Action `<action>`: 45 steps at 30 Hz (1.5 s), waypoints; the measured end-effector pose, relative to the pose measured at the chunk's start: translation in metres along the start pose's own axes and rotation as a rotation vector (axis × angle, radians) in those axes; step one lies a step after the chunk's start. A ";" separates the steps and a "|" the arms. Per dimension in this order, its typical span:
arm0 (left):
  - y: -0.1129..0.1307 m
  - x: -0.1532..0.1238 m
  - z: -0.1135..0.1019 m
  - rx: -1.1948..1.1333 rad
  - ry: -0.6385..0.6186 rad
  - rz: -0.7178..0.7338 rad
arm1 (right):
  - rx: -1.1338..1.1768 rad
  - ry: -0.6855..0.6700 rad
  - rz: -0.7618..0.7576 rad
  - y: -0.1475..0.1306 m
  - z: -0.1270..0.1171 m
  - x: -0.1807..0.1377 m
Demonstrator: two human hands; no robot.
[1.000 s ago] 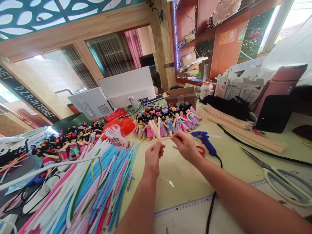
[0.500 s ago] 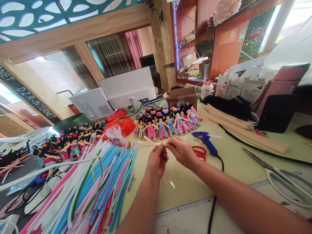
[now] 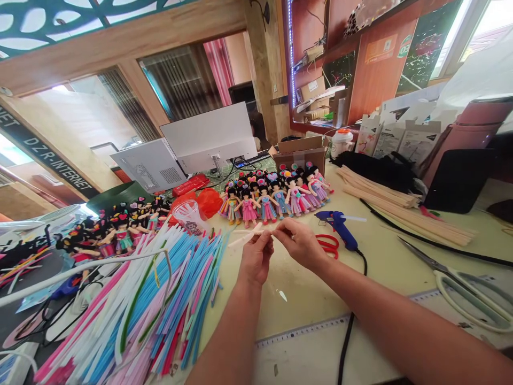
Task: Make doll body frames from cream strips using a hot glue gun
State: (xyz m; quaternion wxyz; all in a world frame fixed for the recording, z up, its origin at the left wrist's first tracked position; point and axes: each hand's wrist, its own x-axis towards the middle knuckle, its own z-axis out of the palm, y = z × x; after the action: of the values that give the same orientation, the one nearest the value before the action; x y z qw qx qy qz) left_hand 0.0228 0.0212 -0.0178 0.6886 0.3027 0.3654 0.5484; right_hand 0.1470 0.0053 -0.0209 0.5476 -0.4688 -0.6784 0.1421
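Note:
Cream-coloured fuzzy pipe cleaners [image 3: 254, 230], bent so that ends cross, stick out to the left of my hands. My left hand [image 3: 257, 258] has its thumb and fingers pinched on them. Close beside it, fingertips nearly touching, my right hand [image 3: 298, 243] pinches the same piece at its right end; the fingers hide the joined part. Behind the hands stands a group of small pipe-cleaner dolls [image 3: 266, 204] with black hair and colourful skirts. Red-handled scissors [image 3: 328, 246] lie partly behind my right wrist, near a blue glue gun [image 3: 340, 230].
A large heap of coloured pipe cleaners [image 3: 160, 299] spreads on the left, with more dolls [image 3: 120, 232] behind it. At right are large scissors [image 3: 460, 289], cream pipe-cleaner bundles [image 3: 425, 216] and a black phone-like slab [image 3: 457, 181]. The glue gun's cord [image 3: 352, 331] runs toward the front edge.
The cream pipe cleaners' loose ends have shifted angle slightly at my left hand. Both hands stay pinched together in nearly the same place, while the camera view has tilted a little.

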 end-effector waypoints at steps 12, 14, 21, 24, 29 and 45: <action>-0.001 -0.003 0.002 0.071 0.009 0.086 | 0.251 -0.048 0.231 0.006 0.006 0.001; -0.002 -0.002 0.002 0.080 0.009 0.090 | 0.320 -0.057 0.269 0.007 0.007 0.002; -0.006 0.001 -0.002 0.173 -0.073 0.233 | 0.465 -0.085 0.386 0.005 0.005 0.004; -0.005 0.001 -0.003 0.194 -0.057 0.241 | 0.474 -0.084 0.408 0.004 0.005 0.004; -0.002 0.000 -0.004 0.236 -0.044 0.257 | 0.499 -0.097 0.409 0.006 0.006 0.004; -0.001 0.000 -0.005 0.304 -0.097 0.331 | 0.799 -0.176 0.594 0.000 0.001 0.006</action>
State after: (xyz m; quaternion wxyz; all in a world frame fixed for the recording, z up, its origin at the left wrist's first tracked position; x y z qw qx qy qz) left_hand 0.0193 0.0212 -0.0218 0.5524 0.4846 0.3557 0.5775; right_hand 0.1461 0.0106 -0.0178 0.5610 -0.3814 -0.4519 0.5793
